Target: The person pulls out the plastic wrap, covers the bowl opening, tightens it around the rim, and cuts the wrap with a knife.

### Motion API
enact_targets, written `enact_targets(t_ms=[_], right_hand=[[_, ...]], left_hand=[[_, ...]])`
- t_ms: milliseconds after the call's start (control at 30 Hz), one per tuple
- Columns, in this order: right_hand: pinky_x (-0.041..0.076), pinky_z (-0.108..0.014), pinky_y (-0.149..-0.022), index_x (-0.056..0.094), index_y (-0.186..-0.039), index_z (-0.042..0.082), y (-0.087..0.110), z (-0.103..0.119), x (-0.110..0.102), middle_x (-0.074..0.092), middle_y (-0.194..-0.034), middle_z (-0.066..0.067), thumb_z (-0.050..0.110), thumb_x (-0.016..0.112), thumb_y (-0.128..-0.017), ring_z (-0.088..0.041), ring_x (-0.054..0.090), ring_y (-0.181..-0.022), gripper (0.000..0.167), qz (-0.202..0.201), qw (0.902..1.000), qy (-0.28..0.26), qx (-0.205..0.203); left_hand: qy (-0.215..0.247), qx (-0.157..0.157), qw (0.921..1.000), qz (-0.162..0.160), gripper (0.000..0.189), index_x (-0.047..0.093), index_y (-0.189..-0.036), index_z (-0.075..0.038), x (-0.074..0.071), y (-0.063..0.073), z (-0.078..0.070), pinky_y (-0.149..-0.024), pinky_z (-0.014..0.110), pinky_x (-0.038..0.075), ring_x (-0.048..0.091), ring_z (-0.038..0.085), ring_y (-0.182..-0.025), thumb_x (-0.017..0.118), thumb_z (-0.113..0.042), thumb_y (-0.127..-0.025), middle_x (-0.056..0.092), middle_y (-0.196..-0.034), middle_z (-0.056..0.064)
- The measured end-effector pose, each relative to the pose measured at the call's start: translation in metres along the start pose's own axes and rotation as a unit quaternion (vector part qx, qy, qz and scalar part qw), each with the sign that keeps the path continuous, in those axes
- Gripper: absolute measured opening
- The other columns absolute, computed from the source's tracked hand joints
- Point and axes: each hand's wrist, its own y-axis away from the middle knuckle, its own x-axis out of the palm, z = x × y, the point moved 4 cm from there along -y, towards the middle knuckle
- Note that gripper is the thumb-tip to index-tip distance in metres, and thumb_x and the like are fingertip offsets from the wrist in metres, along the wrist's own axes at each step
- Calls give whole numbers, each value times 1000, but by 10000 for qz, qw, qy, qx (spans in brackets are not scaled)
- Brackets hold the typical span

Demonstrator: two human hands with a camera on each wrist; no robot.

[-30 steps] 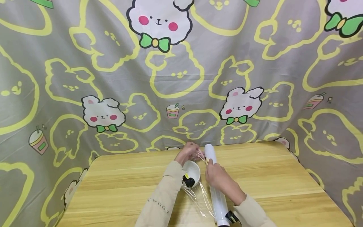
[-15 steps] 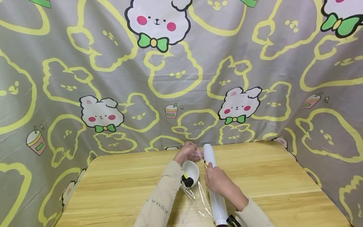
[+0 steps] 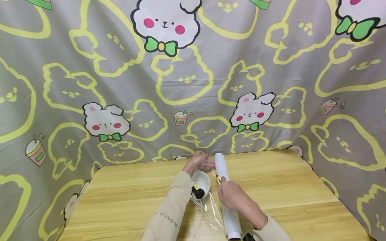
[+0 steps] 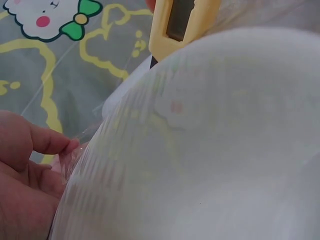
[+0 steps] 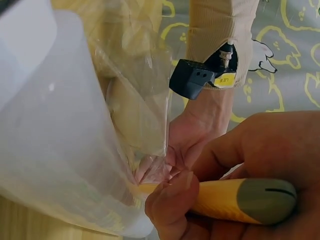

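My left hand (image 3: 197, 161), at the far side of the table, pinches the edge of clear cling film (image 4: 70, 162) between thumb and fingers. The cling film roll (image 3: 220, 164) lies lengthwise to its right, with a loose sheet stretching from it to the left. In my right hand (image 3: 234, 194) is a yellow utility knife (image 5: 225, 200) with a grey end, held over the roll against the film. A dark blade tip shows below the knife in the left wrist view. Under my left wrist stands a white bowl (image 3: 205, 182), partly hidden by the sleeve and wrist camera.
The wooden table (image 3: 135, 194) runs out on both sides of the hands. A grey patterned cloth (image 3: 156, 80) hangs behind it and along the sides. Black wrist cameras sit on both arms; the left one (image 3: 198, 193) hangs in front of the bowl.
My right hand with the utility knife has slid a little nearer along the roll. The left hand keeps its pinch on the film. The head view has shifted slightly.
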Motion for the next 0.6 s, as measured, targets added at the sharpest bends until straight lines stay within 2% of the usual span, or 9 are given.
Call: enact_targets(t_ms=[267,433,600], right_hand=[[54,-40,-48,45,-136,-25,11,1,-1,61,-113,-44,1,57,-96,-34,64,-70,49,82,9998,-173,-59],[52,-39,-46,45,-136,-25,20,3,-1,62,-110,-44,0,57,-95,-29,62,-65,49,111,9995,-274,-69],[48,-35,-43,43,-137,-26,28,3,-2,60,-113,-46,1,56,-96,-26,58,-61,51,150,9995,-295,19]], left_hand=[[4,44,9999,99,14,44,-96,0,0,3,0,-69,38,64,74,41,-92,39,-6,-108,69,-104,37],[51,61,9998,158,16,43,-96,-1,-1,3,0,-62,34,63,74,42,-93,37,-7,-109,68,-105,38],[63,78,9997,219,16,42,-95,-1,0,2,-1,-68,38,64,73,42,-94,37,-6,-109,68,-106,39]])
